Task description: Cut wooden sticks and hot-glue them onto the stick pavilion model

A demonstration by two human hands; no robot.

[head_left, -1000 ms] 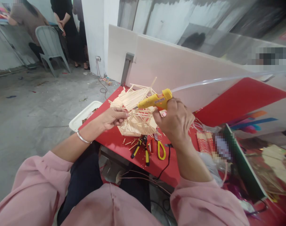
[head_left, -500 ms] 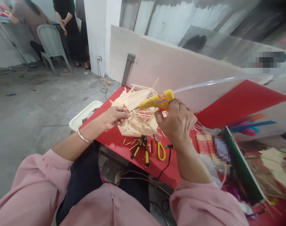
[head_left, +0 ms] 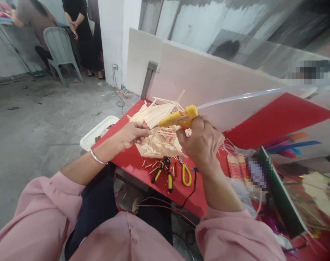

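My right hand [head_left: 201,139] is wrapped round a yellow glue gun [head_left: 178,117], with a long clear glue stick [head_left: 241,96] running out of its back. The nozzle points left and down, close to the fingertips of my left hand [head_left: 134,135]. Those fingers are pinched together; what they hold, if anything, is too small to make out. Just behind and beneath both hands stands a model built of thin wooden sticks [head_left: 159,112], with slanted, roof-like panels. Part of it is hidden by the glue gun and my hands.
Pliers [head_left: 169,181] with black and yellow handles and yellow-handled scissors [head_left: 186,175] lie before the model on the red table [head_left: 143,177], among stick offcuts. A white tray [head_left: 86,139] is at the left. A green-sided box [head_left: 280,192] stands right. People are near a chair [head_left: 58,47] behind.
The glue gun and my right hand have shifted slightly left, bringing the nozzle nearer my left fingertips. My left hand has hardly moved.
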